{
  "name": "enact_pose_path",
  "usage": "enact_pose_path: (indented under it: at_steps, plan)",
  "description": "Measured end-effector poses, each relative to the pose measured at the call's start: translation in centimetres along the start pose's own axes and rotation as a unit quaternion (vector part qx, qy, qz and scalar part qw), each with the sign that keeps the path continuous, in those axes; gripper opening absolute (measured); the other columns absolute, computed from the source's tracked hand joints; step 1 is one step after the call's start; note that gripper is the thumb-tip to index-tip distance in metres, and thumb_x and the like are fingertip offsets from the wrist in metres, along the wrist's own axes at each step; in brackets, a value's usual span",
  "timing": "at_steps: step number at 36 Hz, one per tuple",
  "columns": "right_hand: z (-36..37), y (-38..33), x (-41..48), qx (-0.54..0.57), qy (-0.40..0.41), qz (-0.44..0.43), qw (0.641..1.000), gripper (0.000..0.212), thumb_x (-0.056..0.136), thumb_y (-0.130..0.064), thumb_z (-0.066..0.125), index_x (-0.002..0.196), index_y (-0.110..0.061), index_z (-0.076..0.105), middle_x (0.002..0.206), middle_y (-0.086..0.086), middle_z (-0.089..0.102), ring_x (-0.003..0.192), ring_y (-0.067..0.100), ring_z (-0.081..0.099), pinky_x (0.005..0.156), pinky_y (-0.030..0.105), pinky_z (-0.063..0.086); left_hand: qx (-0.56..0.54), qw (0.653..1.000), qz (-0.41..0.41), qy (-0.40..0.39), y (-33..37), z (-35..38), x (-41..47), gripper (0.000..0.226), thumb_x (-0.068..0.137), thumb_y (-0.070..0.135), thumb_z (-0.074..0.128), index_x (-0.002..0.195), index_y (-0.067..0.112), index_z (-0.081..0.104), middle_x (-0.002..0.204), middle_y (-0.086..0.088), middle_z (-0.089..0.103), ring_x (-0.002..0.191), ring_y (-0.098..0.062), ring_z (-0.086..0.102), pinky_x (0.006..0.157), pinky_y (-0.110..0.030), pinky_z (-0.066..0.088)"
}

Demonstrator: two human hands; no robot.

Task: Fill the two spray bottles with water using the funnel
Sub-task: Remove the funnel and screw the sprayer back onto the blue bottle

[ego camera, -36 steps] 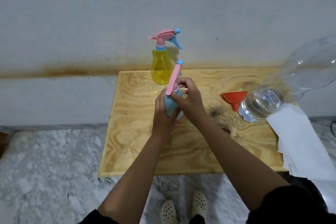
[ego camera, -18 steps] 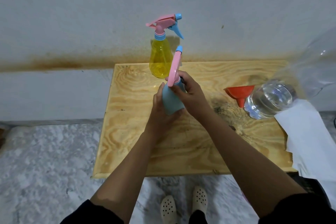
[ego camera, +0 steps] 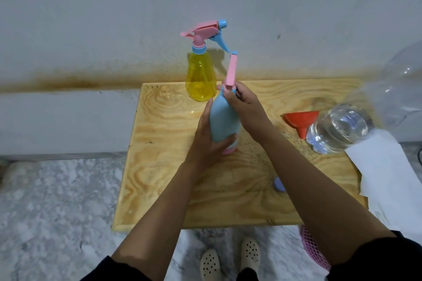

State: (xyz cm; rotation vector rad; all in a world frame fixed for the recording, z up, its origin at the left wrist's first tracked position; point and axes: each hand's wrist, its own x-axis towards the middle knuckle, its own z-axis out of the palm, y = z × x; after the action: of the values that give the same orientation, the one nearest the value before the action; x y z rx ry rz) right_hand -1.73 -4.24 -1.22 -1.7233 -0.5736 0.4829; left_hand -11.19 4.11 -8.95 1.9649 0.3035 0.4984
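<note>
The left hand (ego camera: 206, 141) is gripping the lower body of the blue spray bottle (ego camera: 225, 121), fingers curled round its near side and thumb lying up its left side. The right hand (ego camera: 245, 107) is pinching the bottle's neck just under the pink sprayer head (ego camera: 231, 70), which is pointing up and away toward the wall. The bottle is standing near the middle of the wooden table (ego camera: 164, 166), leaning slightly; whether its pink base is touching the wood cannot be told. The yellow spray bottle (ego camera: 201, 80) is standing upright at the table's far edge with its sprayer on, just behind the blue one. The red funnel (ego camera: 301, 121) is sitting at the right, just beside a large clear water bottle (ego camera: 340, 128), which is resting partly on a white sheet (ego camera: 388, 178).
</note>
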Motion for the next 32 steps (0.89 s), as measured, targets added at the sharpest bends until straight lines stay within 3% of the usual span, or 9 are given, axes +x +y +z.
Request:
enact_pose_path:
  at_steps: [5,8,12,14,16,19,23,26,32]
  plan:
    - [-1.1,-0.8,-0.5,0.038,-0.03,0.037,0.998,0.032,0.1,-0.025,0.037,0.122,-0.011,0.056,0.125,0.013,0.058,0.115,0.023,0.054,0.099,0.038,0.042,0.0,1.0,0.006,0.001,1.1,0.1,-0.2,0.094,0.074,0.044,0.068,0.146,0.023,0.011,0.154,-0.008,0.024,0.137,-0.019,0.033,0.106,-0.047,0.039]
    - [-1.3,-1.7,-0.8,0.122,-0.005,0.049,0.991,0.037,0.088,-0.028,0.054,0.121,-0.011,0.059,0.117,0.007,0.064,0.108,0.017,0.06,0.097,0.033,0.046,0.001,1.0,0.013,0.009,2.2,-0.3,0.0,0.092,0.074,0.045,0.068,0.142,0.035,0.007,0.154,-0.005,0.025,0.137,-0.018,0.034,0.106,-0.047,0.04]
    - [-0.5,-3.6,-1.0,0.149,0.077,0.023,0.986,0.031,0.079,-0.019,0.071,0.106,-0.011,0.057,0.1,0.002,0.063,0.089,0.005,0.061,0.081,0.018,0.049,0.008,0.999,0.032,0.011,4.2,-0.7,0.1,0.094,0.074,0.05,0.068,0.144,0.029,0.008,0.15,0.003,0.025,0.137,-0.016,0.033,0.108,-0.044,0.039]
    - [-0.3,-4.5,-1.5,0.124,0.07,0.001,0.99,0.023,0.087,-0.025,0.062,0.104,-0.01,0.057,0.094,0.003,0.06,0.084,0.008,0.058,0.079,0.025,0.048,-0.001,0.999,0.036,0.012,4.9,-0.9,0.1,0.093,0.076,0.053,0.067,0.145,0.034,0.008,0.152,-0.001,0.027,0.137,-0.019,0.035,0.106,-0.048,0.04]
    - [-0.7,-5.4,-2.2,0.141,0.048,0.002,0.989,0.027,0.095,-0.029,0.049,0.112,-0.01,0.058,0.105,0.004,0.061,0.094,0.011,0.059,0.085,0.028,0.047,-0.023,0.999,0.03,0.017,5.6,-1.3,0.1,0.09,0.076,0.054,0.068,0.143,0.048,0.009,0.152,-0.003,0.029,0.135,-0.02,0.038,0.102,-0.05,0.043]
    - [-1.4,-6.6,-2.5,0.176,0.028,-0.005,0.984,0.022,0.099,-0.02,0.043,0.114,-0.013,0.058,0.109,0.0,0.065,0.096,0.008,0.062,0.088,0.027,0.049,-0.058,0.998,0.015,0.029,6.7,-1.9,0.2,0.09,0.071,0.048,0.074,0.137,0.059,0.014,0.147,0.009,0.033,0.132,-0.014,0.041,0.102,-0.049,0.044]
    - [-1.4,-7.8,-3.1,0.188,0.051,-0.007,0.981,0.03,0.09,-0.015,0.06,0.118,-0.01,0.05,0.105,0.0,0.063,0.09,0.007,0.064,0.079,0.027,0.053,-0.096,0.995,0.007,0.017,8.1,-2.5,0.3,0.094,0.07,0.039,0.077,0.142,0.051,0.018,0.146,0.008,0.036,0.13,-0.017,0.044,0.101,-0.05,0.045]
    - [-1.8,-8.8,-3.8,0.203,0.022,-0.023,0.979,0.03,0.095,-0.016,0.051,0.124,-0.012,0.049,0.103,-0.007,0.064,0.083,-0.002,0.065,0.068,0.018,0.051,-0.098,0.995,0.008,0.013,9.0,-2.8,0.1,0.094,0.073,0.032,0.077,0.145,0.045,0.017,0.147,0.008,0.035,0.13,-0.016,0.043,0.1,-0.049,0.045]
    - [-2.1,-9.5,-4.3,0.27,0.044,-0.032,0.961,0.022,0.091,-0.01,0.056,0.111,-0.008,0.048,0.111,-0.002,0.062,0.086,0.004,0.066,0.071,0.022,0.053,-0.076,0.997,0.017,0.025,10.6,-3.6,-0.3,0.092,0.074,0.03,0.075,0.144,0.045,0.017,0.146,0.015,0.035,0.128,-0.006,0.043,0.101,-0.04,0.047]
